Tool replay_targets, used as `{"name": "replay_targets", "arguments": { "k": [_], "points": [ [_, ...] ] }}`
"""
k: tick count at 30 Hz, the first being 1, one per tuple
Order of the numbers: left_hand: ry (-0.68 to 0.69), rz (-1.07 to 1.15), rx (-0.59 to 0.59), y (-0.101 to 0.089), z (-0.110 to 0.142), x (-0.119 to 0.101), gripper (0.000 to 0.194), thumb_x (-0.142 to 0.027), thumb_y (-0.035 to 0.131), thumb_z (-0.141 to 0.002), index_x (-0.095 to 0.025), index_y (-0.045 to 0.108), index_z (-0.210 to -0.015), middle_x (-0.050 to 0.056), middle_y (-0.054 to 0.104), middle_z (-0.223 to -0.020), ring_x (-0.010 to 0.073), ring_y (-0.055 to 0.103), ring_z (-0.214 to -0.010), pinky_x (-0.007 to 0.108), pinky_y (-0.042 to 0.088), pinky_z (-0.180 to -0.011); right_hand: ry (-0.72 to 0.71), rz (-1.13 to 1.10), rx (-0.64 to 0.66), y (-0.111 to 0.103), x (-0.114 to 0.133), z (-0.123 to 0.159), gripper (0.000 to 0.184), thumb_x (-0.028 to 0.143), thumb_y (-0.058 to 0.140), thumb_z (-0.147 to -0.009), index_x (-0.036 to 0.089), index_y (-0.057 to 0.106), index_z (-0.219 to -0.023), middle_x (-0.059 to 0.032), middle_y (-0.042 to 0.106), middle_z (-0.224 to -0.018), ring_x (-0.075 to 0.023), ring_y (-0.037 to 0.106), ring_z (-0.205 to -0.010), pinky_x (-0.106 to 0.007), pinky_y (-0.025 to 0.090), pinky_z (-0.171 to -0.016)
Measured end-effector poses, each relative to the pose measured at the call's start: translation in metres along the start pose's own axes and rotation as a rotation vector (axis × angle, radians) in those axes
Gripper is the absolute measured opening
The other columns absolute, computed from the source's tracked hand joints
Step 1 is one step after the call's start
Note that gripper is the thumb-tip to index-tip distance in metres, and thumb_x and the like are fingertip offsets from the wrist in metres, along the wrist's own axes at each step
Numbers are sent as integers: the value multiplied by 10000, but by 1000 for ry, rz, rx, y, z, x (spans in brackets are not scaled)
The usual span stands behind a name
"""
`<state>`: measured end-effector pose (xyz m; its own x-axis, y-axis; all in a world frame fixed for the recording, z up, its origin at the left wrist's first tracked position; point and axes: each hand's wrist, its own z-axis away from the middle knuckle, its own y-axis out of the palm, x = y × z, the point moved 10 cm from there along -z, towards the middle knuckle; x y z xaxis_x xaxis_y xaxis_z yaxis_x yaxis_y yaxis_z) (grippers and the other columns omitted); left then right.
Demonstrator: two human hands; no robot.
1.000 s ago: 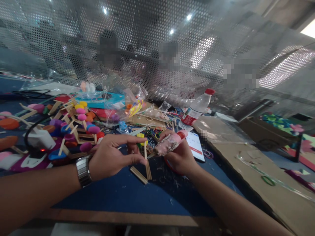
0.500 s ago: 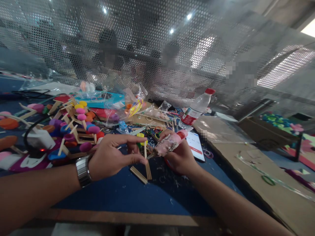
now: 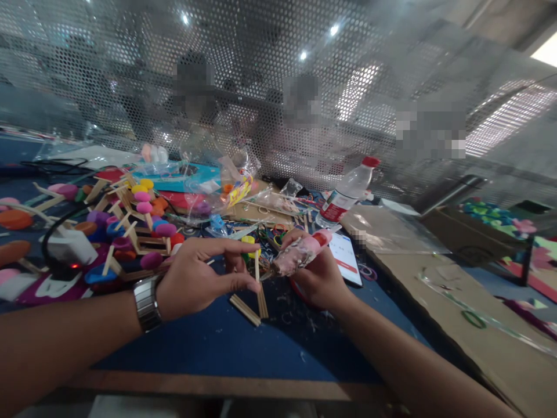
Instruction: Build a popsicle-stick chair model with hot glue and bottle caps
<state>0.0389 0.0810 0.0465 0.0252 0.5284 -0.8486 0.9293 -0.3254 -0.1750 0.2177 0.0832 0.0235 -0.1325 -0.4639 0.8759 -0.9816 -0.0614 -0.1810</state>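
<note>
Between the thumb and index finger of my left hand [image 3: 204, 273], a short wooden stick [image 3: 257, 266] is pinched by its two ends, roughly upright. My right hand [image 3: 319, 278] is wrapped round a pink hot glue gun [image 3: 300, 253] with a worn, crusted front. Its nozzle points left and sits close to the stick; whether the two touch I cannot tell. Below my left fingertips, more wooden sticks [image 3: 245, 310] lie on the blue table [image 3: 195, 354]. A yellow bottle cap [image 3: 249, 245] shows just behind the stick.
Coloured caps and glued stick pieces [image 3: 143, 232] crowd the left side, near a white plug [image 3: 72, 248] on a purple power strip [image 3: 56, 285]. A water bottle [image 3: 346, 194] and a phone [image 3: 346, 261] stand beyond my right hand. Cardboard [image 3: 461, 302] covers the right.
</note>
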Motion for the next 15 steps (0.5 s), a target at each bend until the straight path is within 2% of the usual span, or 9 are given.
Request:
{"name": "replay_targets", "arguments": {
  "k": [4, 15],
  "points": [
    [-1, -22, 10, 0, 1, 0, 378, -271, 907, -647, -177, 801, -998, 4, 720, -617, 117, 636, -556, 212, 532, -589, 3, 20, 2, 0, 0, 0, 354, 484, 792, -720, 238, 592, -878, -30, 593, -821, -199, 540, -717, -354, 473, -692],
    [-2, -3, 17, 1, 0, 0, 371, -274, 904, -651, -183, 804, -996, 7, 731, -627, 119, 641, -559, 212, 533, -586, -21, 21, -9, -2, 1, 0, 312, 426, 802, -722, 236, 607, -876, -23, 600, -826, -195, 557, -724, -344, 478, -695]
  ]
}}
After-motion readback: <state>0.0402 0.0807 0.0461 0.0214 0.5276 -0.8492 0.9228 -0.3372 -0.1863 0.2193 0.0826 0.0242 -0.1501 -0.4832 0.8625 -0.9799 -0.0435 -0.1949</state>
